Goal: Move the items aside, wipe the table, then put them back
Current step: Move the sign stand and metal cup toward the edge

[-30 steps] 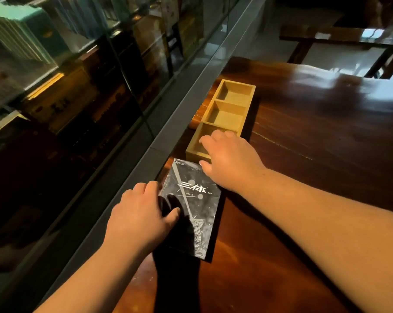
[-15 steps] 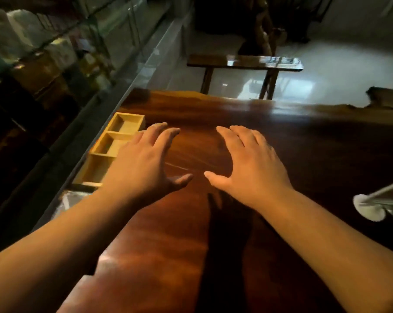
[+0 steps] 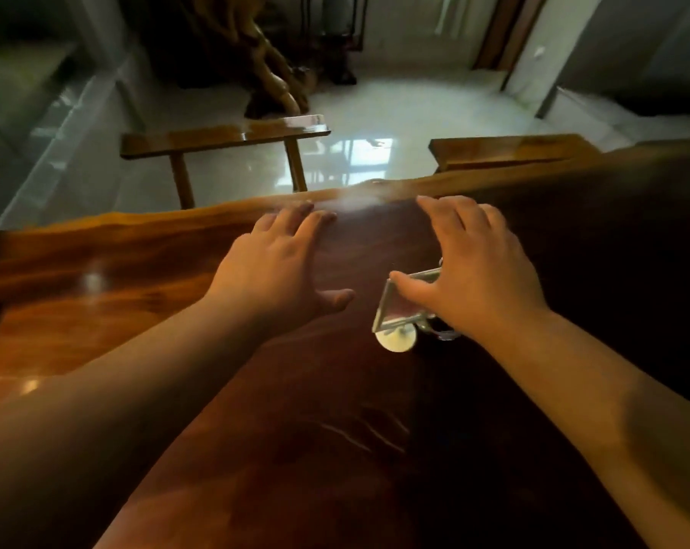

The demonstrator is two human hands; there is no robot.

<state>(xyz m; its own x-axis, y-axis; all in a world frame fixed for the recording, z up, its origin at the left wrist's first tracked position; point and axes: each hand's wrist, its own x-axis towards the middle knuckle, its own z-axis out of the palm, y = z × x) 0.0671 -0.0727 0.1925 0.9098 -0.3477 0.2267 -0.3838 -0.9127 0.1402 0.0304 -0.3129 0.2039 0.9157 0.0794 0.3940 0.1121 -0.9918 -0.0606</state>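
A small metal-framed stand with a clear panel and a round white base (image 3: 398, 311) stands on the dark polished wooden table (image 3: 137, 271). My right hand (image 3: 474, 271) hovers over it with fingers spread, the thumb touching the panel's top edge; most of the stand's right side is hidden under the hand. My left hand (image 3: 280, 267) is open, palm down, just left of the stand, holding nothing. The wooden tray and the book are out of view.
The table's far edge runs across the middle of the view. Beyond it stand a wooden bench (image 3: 224, 138) and a second bench (image 3: 509, 150) on a glossy pale floor. A dark carved root sculpture (image 3: 272, 77) stands further back.
The view has swung right, away from the compartment tray and the book. Both hands left those items and travelled right across the table; the right hand now reaches the small stand.
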